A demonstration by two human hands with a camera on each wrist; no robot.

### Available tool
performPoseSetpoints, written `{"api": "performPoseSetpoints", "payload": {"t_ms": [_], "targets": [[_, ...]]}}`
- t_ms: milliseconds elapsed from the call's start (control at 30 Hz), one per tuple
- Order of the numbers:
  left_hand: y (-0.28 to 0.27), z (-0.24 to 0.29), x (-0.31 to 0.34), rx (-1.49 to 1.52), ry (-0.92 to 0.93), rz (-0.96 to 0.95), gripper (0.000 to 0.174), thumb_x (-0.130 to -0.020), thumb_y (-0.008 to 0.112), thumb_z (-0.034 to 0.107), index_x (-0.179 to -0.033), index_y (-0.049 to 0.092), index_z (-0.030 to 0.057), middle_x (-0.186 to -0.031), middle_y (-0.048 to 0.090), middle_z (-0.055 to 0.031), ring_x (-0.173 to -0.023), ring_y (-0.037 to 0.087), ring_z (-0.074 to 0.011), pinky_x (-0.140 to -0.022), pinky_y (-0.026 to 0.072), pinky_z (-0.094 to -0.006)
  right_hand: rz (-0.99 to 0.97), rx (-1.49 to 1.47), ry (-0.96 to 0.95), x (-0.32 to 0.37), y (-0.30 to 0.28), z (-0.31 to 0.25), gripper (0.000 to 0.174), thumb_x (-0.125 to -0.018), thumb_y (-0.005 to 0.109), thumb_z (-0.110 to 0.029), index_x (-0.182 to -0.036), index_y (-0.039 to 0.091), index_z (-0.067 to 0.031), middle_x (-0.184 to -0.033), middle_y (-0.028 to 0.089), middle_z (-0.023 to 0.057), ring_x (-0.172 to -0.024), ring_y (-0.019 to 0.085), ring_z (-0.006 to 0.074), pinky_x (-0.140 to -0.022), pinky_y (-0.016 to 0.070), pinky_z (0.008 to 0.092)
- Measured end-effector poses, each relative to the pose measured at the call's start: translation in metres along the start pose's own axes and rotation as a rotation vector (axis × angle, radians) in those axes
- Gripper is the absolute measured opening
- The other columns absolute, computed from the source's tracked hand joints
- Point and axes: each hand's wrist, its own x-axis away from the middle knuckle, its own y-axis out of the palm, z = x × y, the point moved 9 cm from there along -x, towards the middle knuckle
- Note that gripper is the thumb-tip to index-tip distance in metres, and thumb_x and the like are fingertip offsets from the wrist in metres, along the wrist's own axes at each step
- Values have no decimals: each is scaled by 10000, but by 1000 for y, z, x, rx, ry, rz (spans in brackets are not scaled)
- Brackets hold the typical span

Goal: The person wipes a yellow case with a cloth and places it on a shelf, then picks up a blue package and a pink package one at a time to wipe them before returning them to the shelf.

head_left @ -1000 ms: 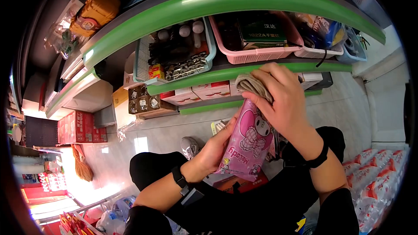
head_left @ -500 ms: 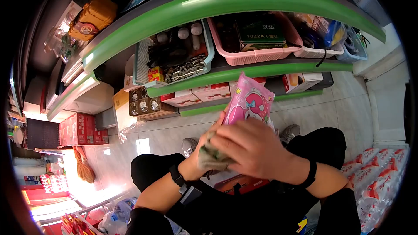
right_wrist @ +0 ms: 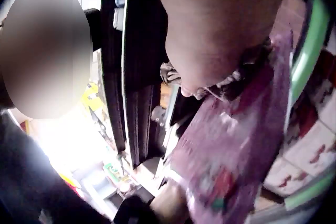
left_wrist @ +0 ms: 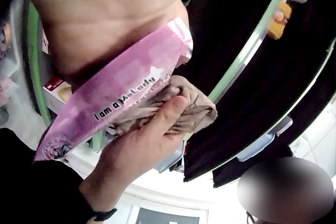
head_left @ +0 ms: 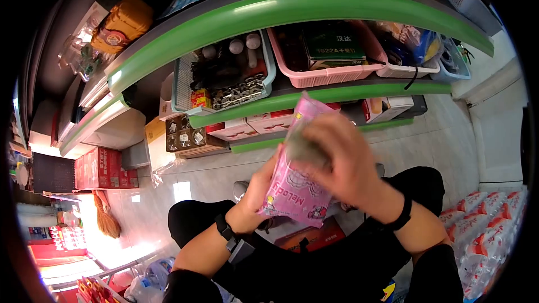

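Observation:
A pink printed packet [head_left: 300,188] is held upright above the lap by the left hand [head_left: 259,188], which grips its left edge. In the left wrist view the packet [left_wrist: 113,92] lies against the left palm [left_wrist: 105,19]. The right hand [head_left: 345,163] holds a crumpled grey-beige cloth [head_left: 307,154] against the packet's front; it is blurred in the head view. Clearer in the left wrist view, the right thumb [left_wrist: 168,113] presses on the bunched cloth [left_wrist: 194,108]. The right wrist view shows the cloth [right_wrist: 170,74] partly hidden under the hand.
Ahead stands a green-edged shelf [head_left: 269,101] with a light blue basket [head_left: 269,67] and a pink basket [head_left: 337,73]. Wrapped bottles [head_left: 483,235] stand at the right. A broom [head_left: 106,219] and red boxes [head_left: 104,168] are at the left. A red box [head_left: 314,238] lies between the legs.
The cloth moved from the packet's top to near the left wrist, then back up onto its front in the right hand. The packet has shifted slightly left.

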Motion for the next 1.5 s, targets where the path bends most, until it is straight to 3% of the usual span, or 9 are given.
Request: {"api": "performPoseSetpoints", "payload": {"t_ms": [67, 167, 267, 600, 900, 1000, 1167, 1400, 1500], "targets": [[7, 22, 9, -171, 201, -8, 556, -1138, 349, 449, -1508, 463, 50, -1449, 582, -148, -1294, 592, -284, -1124, 479, -431, -187, -41, -77, 18, 26, -33, 395, -838, 764, -272, -1160, 633, -83, -1107, 605, 81, -948, 642, 270, -813, 528, 384], [-4, 16, -7, 226, 29, 32, 534, -1144, 326, 431, -1476, 505, 53, -1382, 626, -150, -1244, 616, -274, -1082, 502, -402, -235, -45, -218, 43, 47, -64, 471, -723, 766, -159, -1173, 640, -97, -1161, 597, 114, -950, 643, 309, -824, 524, 423], [-1, 14, 0, 85, 36, 25, 537, -1140, 339, 440, -1474, 507, 54, -1402, 618, -152, -1230, 625, -272, -1071, 511, -414, -183, -87, -168, 26, 37, -49, 362, -830, 684, -190, -1170, 611, -89, -1082, 586, 78, -925, 633, 248, -784, 522, 374], [-2, -14, -7, 309, -83, -7, 562, -1138, 370, 416, -1558, 399, 43, -1490, 549, -151, -1342, 576, -294, -1143, 478, -460, 113, 41, 180, -7, -18, 39, 467, -849, 805, -258, -1178, 577, -18, -1091, 583, 154, -965, 628, 369, -794, 523, 439], [-14, 20, -6, 228, 132, 58, 452, -1092, 424, 228, -1484, 464, 8, -1357, 629, -190, -1217, 638, -285, -1076, 528, -442, -261, -28, -189, 44, 41, -66, 424, -810, 707, -144, -1217, 602, -86, -1166, 592, 108, -951, 652, 303, -804, 545, 394], [-20, 18, -5, 157, 141, 53, 464, -1103, 389, 270, -1469, 475, -3, -1355, 631, -193, -1205, 642, -294, -1074, 528, -455, -205, -32, -202, 36, 36, -58, 382, -852, 674, -183, -1210, 587, -80, -1110, 561, 91, -943, 634, 237, -805, 524, 365], [-24, 2, -12, 477, 82, -101, 477, -1092, 456, 286, -1449, 503, -28, -1386, 624, -198, -1231, 649, -310, -1066, 536, -460, 3, 56, -31, 4, 1, -2, 402, -846, 709, -200, -1206, 592, -63, -1106, 587, 104, -981, 645, 306, -804, 525, 413], [-20, 2, -1, 118, 21, 169, 574, -1091, 454, 417, -1488, 491, 5, -1419, 614, -202, -1270, 626, -339, -1110, 493, -494, 201, 156, 223, -6, -34, 79, 417, -894, 789, -278, -1163, 591, -29, -1069, 610, 153, -977, 644, 355, -797, 506, 447], [-12, -9, -6, 550, -108, -144, 702, -1048, 535, 482, -1568, 394, 33, -1512, 535, -192, -1335, 574, -345, -1143, 460, -496, 259, 84, 244, -7, -49, 83, 410, -902, 793, -273, -1150, 589, -19, -1078, 614, 155, -971, 645, 366, -800, 508, 428]]}}
